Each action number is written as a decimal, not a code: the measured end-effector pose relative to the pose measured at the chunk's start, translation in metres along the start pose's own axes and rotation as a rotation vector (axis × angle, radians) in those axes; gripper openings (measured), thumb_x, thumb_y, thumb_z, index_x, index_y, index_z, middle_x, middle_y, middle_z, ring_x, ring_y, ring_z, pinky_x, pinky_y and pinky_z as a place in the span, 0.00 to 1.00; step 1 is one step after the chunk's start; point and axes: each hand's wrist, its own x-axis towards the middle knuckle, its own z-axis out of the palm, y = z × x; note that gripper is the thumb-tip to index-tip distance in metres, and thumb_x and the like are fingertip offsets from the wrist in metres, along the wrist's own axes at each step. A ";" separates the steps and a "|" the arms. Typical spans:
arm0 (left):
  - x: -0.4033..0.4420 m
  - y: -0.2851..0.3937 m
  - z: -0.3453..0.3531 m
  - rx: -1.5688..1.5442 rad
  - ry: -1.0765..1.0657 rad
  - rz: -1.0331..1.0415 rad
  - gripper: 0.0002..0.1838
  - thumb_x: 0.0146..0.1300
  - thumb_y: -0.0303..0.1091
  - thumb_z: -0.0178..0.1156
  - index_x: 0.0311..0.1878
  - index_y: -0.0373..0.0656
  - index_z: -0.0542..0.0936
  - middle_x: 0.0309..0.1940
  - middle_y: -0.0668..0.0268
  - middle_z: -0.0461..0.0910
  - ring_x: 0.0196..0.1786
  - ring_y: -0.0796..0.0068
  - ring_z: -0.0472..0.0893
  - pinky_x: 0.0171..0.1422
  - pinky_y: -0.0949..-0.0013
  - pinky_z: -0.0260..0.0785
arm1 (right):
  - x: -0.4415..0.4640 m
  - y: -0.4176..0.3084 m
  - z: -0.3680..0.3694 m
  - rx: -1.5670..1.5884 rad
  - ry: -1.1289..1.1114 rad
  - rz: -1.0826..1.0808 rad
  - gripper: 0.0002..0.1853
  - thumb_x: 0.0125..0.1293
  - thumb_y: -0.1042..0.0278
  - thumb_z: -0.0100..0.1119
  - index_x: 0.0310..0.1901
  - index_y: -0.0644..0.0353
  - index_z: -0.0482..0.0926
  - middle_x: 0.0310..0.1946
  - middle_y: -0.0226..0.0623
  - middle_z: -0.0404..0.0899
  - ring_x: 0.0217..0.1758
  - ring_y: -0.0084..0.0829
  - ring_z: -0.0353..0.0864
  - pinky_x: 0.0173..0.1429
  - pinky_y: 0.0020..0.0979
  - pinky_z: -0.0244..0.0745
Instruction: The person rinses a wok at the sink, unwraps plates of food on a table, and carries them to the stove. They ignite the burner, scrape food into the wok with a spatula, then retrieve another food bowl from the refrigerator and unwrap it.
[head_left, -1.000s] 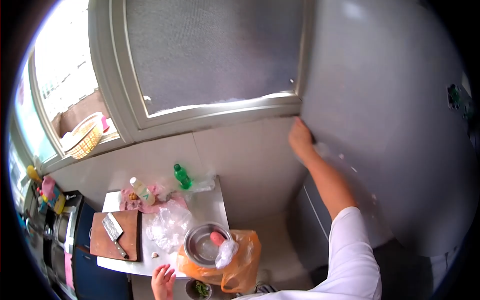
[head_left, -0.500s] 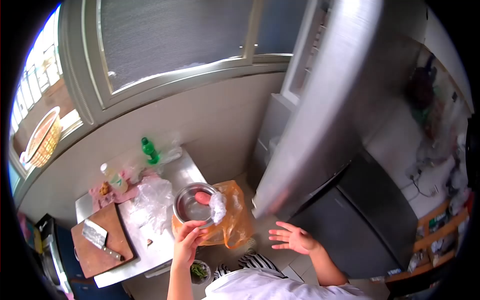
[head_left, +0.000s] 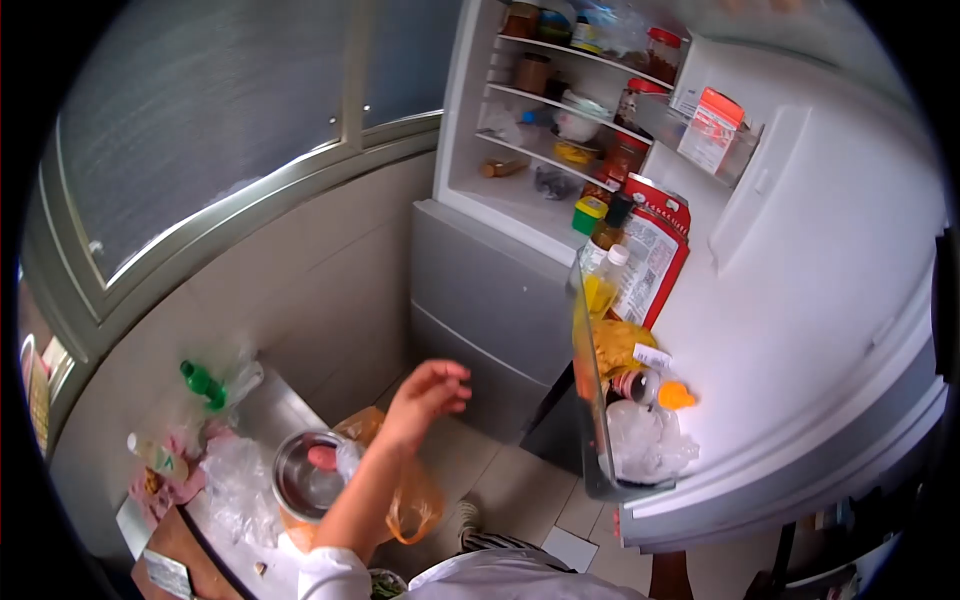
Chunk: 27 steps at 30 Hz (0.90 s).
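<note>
My left hand is raised in front of the refrigerator, fingers loosely bent and apart, holding nothing. The refrigerator door stands wide open on the right. My right hand is mostly hidden behind this door; only fingertips show, curled at its lower edge. Below and left of my left hand, a metal bowl sits at the table's edge. Inside it lies a reddish oval item, beside a crumpled clear plastic bag. An orange plastic bag hangs by the bowl, partly behind my left forearm.
Jars and bowls fill the refrigerator shelves. The door bin holds bottles, a red packet and bags. On the table are a green bottle, a clear plastic bag, a cutting board and a cleaver.
The refrigerator door has swung wide open, showing the shelves. My left hand has left the bowl's rim and moved right. My right hand has gone from open space to the door. The view has turned right.
</note>
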 end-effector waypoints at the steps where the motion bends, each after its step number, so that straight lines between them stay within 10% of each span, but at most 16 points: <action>1: 0.029 0.006 0.004 0.042 -0.023 0.033 0.10 0.61 0.29 0.52 0.46 0.43 0.71 0.44 0.67 0.72 0.43 0.76 0.75 0.46 0.73 0.69 | 0.003 -0.004 0.001 -0.010 0.036 -0.027 0.38 0.58 0.38 0.45 0.63 0.59 0.57 0.62 0.55 0.54 0.62 0.55 0.58 0.63 0.56 0.54; 8: 0.300 0.053 0.055 0.700 -0.020 0.698 0.18 0.52 0.29 0.57 0.48 0.43 0.71 0.38 0.62 0.74 0.40 0.73 0.76 0.38 0.73 0.69 | 0.033 -0.031 -0.001 0.007 0.208 -0.114 0.38 0.58 0.39 0.45 0.62 0.59 0.58 0.61 0.55 0.55 0.62 0.54 0.59 0.62 0.55 0.55; 12: 0.416 0.083 0.097 1.075 0.175 0.890 0.26 0.48 0.33 0.60 0.53 0.51 0.68 0.44 0.54 0.72 0.46 0.52 0.74 0.47 0.58 0.68 | 0.043 -0.041 0.001 0.022 0.268 -0.163 0.37 0.58 0.39 0.45 0.62 0.59 0.58 0.61 0.55 0.56 0.61 0.54 0.59 0.62 0.55 0.56; 21: 0.560 0.096 0.154 1.519 0.362 0.625 0.36 0.50 0.49 0.57 0.64 0.67 0.56 0.61 0.51 0.57 0.60 0.49 0.63 0.60 0.50 0.57 | 0.055 -0.036 -0.002 0.103 0.376 -0.312 0.37 0.58 0.39 0.45 0.61 0.59 0.59 0.60 0.55 0.57 0.60 0.54 0.60 0.61 0.55 0.57; 27: 0.599 0.097 0.162 1.497 0.434 0.609 0.31 0.49 0.50 0.58 0.59 0.58 0.65 0.57 0.54 0.63 0.58 0.54 0.66 0.57 0.50 0.58 | 0.058 -0.030 -0.001 0.142 0.417 -0.370 0.36 0.58 0.39 0.46 0.61 0.59 0.59 0.59 0.55 0.58 0.60 0.53 0.61 0.61 0.54 0.58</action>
